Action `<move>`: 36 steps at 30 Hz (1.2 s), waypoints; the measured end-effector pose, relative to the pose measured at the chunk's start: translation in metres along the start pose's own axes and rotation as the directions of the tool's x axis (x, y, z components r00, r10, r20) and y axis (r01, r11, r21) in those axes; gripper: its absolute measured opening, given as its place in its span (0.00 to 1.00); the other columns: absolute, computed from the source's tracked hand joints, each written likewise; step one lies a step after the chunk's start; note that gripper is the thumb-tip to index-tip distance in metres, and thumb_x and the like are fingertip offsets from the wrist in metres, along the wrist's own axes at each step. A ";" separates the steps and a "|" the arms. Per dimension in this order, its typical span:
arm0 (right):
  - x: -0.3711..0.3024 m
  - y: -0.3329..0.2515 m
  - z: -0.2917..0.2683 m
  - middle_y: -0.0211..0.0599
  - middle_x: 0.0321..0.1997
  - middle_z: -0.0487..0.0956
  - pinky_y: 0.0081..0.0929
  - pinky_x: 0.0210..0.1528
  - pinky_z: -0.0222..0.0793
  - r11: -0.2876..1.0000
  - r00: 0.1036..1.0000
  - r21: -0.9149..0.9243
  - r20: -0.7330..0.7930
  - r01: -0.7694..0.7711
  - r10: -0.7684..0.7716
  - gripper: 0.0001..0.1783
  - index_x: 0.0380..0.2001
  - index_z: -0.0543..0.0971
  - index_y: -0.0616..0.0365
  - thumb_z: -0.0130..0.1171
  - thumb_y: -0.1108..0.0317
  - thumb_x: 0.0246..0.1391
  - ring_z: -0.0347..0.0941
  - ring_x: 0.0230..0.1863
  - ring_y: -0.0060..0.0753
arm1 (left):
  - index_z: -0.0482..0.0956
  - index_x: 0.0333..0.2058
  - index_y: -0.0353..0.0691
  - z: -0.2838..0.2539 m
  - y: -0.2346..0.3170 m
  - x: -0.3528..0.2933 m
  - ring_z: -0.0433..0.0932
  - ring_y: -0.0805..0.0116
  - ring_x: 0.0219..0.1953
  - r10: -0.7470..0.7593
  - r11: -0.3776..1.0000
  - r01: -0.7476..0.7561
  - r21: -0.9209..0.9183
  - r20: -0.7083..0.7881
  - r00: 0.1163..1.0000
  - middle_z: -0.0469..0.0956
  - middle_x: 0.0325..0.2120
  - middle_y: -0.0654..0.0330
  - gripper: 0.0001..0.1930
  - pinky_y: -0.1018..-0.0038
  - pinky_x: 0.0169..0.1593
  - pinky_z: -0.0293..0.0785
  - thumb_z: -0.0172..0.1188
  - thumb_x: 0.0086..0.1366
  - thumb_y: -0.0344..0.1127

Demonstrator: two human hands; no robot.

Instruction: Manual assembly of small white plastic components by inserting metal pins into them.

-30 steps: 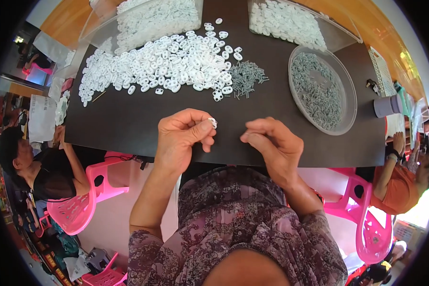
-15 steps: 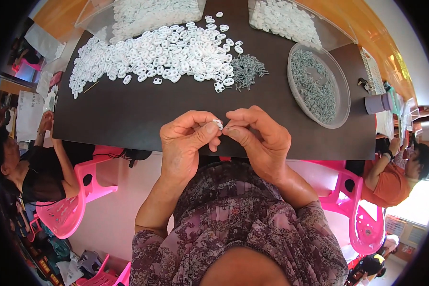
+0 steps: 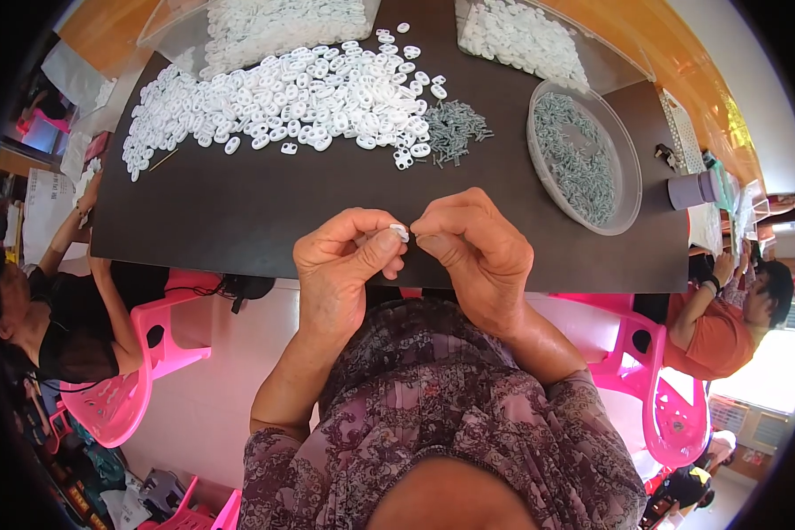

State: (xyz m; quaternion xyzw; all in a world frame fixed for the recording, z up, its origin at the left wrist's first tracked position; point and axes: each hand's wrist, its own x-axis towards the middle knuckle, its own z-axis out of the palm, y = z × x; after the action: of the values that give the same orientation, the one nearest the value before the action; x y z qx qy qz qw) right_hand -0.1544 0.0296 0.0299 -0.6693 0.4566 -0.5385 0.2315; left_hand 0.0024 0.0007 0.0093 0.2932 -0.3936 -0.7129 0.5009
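Note:
My left hand (image 3: 336,269) pinches a small white oval plastic piece (image 3: 399,232) between thumb and forefinger, just over the near edge of the dark table. Close to its right side, my right hand (image 3: 481,256) has thumb and forefinger pressed together; whatever is in that pinch is too small to make out. A narrow gap separates the right fingertips from the white piece. Beyond both hands lies a wide heap of white two-holed oval pieces (image 3: 283,102). Beside the heap's right end is a small pile of grey screws (image 3: 455,132).
A round clear tub (image 3: 632,177) of similar screws stands at the right. Two clear bins (image 3: 155,40) (image 3: 623,66) with white pieces stand at the back. A purple-grey cup (image 3: 691,190) is at the right edge. People sit left and right on pink chairs (image 3: 141,380).
My right hand has drawn slightly up and away, so its fingertips now sit apart from the white piece. My left hand keeps its pinch. The whole view has shifted a little.

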 end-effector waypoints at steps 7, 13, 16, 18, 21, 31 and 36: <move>-0.005 -0.004 0.003 0.33 0.34 0.75 0.18 0.40 0.66 0.946 0.963 0.187 0.008 -0.266 0.270 0.13 0.40 0.74 0.67 0.58 0.85 0.49 0.70 0.36 0.19 | 0.79 0.33 0.31 0.002 0.000 -0.002 0.72 0.79 0.24 0.020 0.998 -0.018 0.062 -0.031 0.999 0.76 0.25 0.62 0.05 0.84 0.29 0.70 0.60 0.61 0.28; -0.005 -0.004 0.005 0.34 0.34 0.75 0.18 0.40 0.66 0.948 0.962 0.171 -0.007 -0.269 0.274 0.14 0.40 0.74 0.67 0.58 0.86 0.48 0.70 0.35 0.20 | 0.79 0.33 0.32 0.000 -0.002 -0.004 0.72 0.80 0.25 0.068 0.991 -0.065 0.116 -0.025 0.997 0.74 0.26 0.65 0.05 0.85 0.29 0.68 0.60 0.61 0.28; -0.006 -0.002 0.005 0.34 0.34 0.75 0.18 0.39 0.66 0.961 0.971 0.146 -0.009 -0.237 0.241 0.14 0.40 0.74 0.67 0.59 0.86 0.47 0.70 0.35 0.19 | 0.79 0.33 0.31 0.000 -0.002 -0.005 0.71 0.80 0.25 0.083 0.987 -0.078 0.143 -0.026 0.996 0.73 0.26 0.65 0.05 0.85 0.29 0.68 0.60 0.61 0.27; -0.006 -0.001 0.006 0.33 0.33 0.75 0.17 0.38 0.65 0.966 0.974 0.135 -0.021 -0.219 0.224 0.14 0.39 0.75 0.66 0.59 0.86 0.46 0.69 0.34 0.19 | 0.79 0.33 0.31 0.001 -0.001 -0.006 0.71 0.81 0.26 0.076 0.986 -0.069 0.155 -0.041 0.996 0.72 0.26 0.66 0.05 0.86 0.29 0.68 0.60 0.61 0.27; -0.006 -0.003 0.008 0.33 0.32 0.75 0.17 0.37 0.65 0.966 0.972 0.126 -0.031 -0.227 0.232 0.14 0.38 0.75 0.66 0.59 0.86 0.46 0.69 0.33 0.19 | 0.79 0.33 0.31 0.002 -0.001 -0.007 0.70 0.81 0.26 0.098 0.982 -0.089 0.166 -0.044 0.994 0.72 0.26 0.66 0.05 0.86 0.29 0.67 0.60 0.61 0.27; -0.008 0.001 0.012 0.30 0.30 0.74 0.15 0.33 0.64 0.982 0.983 0.032 -0.010 -0.185 0.185 0.10 0.33 0.76 0.66 0.59 0.86 0.46 0.68 0.30 0.18 | 0.77 0.31 0.30 0.008 -0.012 -0.015 0.66 0.80 0.24 0.419 0.770 -0.320 0.551 -0.060 0.906 0.71 0.23 0.65 0.06 0.83 0.27 0.62 0.62 0.59 0.28; -0.008 0.003 0.020 0.31 0.31 0.75 0.16 0.37 0.67 0.963 0.967 0.099 -0.012 -0.251 0.254 0.11 0.36 0.76 0.67 0.58 0.86 0.47 0.71 0.34 0.18 | 0.78 0.32 0.29 -0.001 -0.020 -0.014 0.69 0.80 0.23 0.343 0.863 -0.254 0.436 -0.138 0.929 0.72 0.24 0.64 0.05 0.84 0.27 0.66 0.60 0.60 0.26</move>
State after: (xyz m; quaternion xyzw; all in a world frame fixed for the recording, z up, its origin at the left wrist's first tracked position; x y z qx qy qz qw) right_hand -0.1365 0.0319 0.0172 -0.5872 0.5145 -0.5341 0.3246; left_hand -0.0021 0.0173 -0.0079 0.4009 -0.5201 -0.4920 0.5716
